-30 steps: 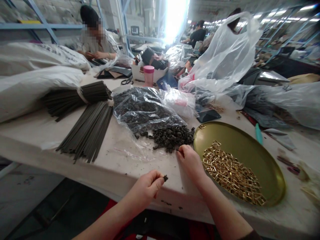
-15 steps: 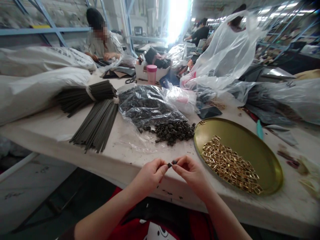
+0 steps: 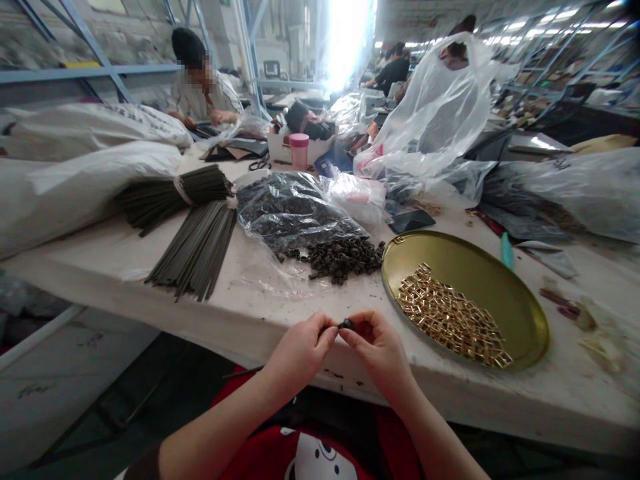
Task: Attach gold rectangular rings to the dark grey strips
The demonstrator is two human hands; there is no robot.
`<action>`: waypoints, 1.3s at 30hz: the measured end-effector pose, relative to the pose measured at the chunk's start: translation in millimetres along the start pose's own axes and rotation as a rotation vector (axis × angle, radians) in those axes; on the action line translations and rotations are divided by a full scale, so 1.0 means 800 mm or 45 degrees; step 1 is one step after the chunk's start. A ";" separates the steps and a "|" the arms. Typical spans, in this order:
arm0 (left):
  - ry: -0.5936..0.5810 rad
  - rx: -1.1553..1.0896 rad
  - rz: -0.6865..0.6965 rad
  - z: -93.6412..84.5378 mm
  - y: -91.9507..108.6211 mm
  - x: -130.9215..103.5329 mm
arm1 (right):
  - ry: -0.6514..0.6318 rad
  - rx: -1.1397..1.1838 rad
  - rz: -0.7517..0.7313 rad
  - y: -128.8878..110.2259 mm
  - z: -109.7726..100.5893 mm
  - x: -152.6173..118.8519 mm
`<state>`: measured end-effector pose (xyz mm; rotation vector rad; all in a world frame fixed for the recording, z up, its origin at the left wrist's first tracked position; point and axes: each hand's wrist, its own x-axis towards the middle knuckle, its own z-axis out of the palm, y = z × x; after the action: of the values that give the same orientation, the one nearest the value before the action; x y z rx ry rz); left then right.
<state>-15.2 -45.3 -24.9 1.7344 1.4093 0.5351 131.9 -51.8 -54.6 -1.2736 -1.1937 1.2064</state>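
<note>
At the table's front edge, my left hand [image 3: 306, 343] and my right hand [image 3: 376, 343] meet fingertip to fingertip, both pinched on a small dark piece [image 3: 345, 325]. A thin dark strip [image 3: 243, 373] sticks out to the left beneath my left wrist; its other end is hidden. Beyond my hands lies a heap of small black loops [image 3: 343, 260], spilling from a clear plastic bag [image 3: 295, 207]. To the right, gold-coloured metal buckles [image 3: 453, 313] are piled in a round gold tray [image 3: 505, 287].
Two bundles of dark strips [image 3: 195, 250] lie at the left, beside large white sacks [image 3: 90, 187]. Farther back are a pink-lidded jar [image 3: 299, 152], scissors [image 3: 260, 165], a dark flat pouch [image 3: 413, 221] and plastic bags. Another person [image 3: 203, 87] sits across the table.
My fingertips have come closer together around the dark piece. The thin strip now shows by my left wrist. The view has shifted slightly, moving the tray left and up in the picture.
</note>
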 end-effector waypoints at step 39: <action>-0.160 -0.171 -0.015 0.010 -0.011 -0.008 | 0.044 0.301 0.305 0.027 0.021 -0.012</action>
<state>-16.5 -53.8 -35.1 1.6233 1.2660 0.4941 115.2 -61.5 -76.0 -1.2765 -0.8612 1.4464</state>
